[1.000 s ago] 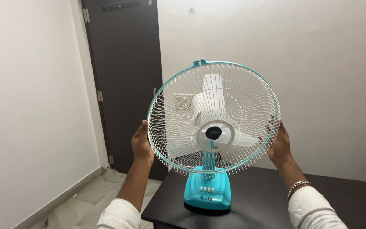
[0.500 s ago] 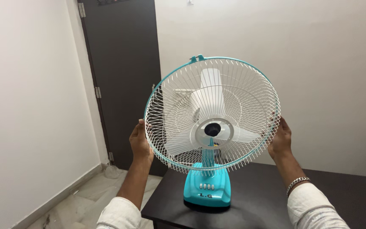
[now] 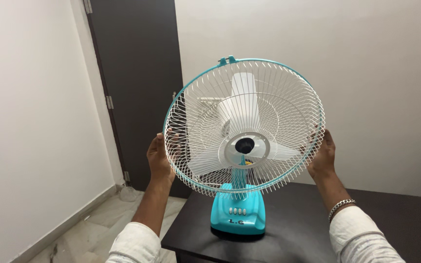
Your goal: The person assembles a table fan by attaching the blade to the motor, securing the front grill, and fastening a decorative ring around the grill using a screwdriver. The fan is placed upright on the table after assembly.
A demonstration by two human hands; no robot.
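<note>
The wire guard (image 3: pixel 243 127) fills the middle, with the left hand (image 3: pixel 158 158) and right hand (image 3: pixel 323 157) pressed against its two side rims. Its bars block any reach to the blades (image 3: pixel 242 112) (the gaps look too narrow). The dark table (image 3: pixel 391 229) lies open right of the turquoise base (image 3: pixel 238 214). Above the guard, only bare wall (image 3: pixel 366 58).

1. Fan guard (image 3: pixel 269 97): white wire mesh with a turquoise rim.
2. Blades (image 3: pixel 244 104): translucent white, around a dark hub cap.
3. Fan base (image 3: pixel 237 214): glossy turquoise, with white buttons.
4. Tabletop (image 3: pixel 308 229) under the base: black-brown.
5. Door (image 3: pixel 137 73) behind the fan: dark grey.
6. Sleeves (image 3: pixel 361 236): white.
</note>
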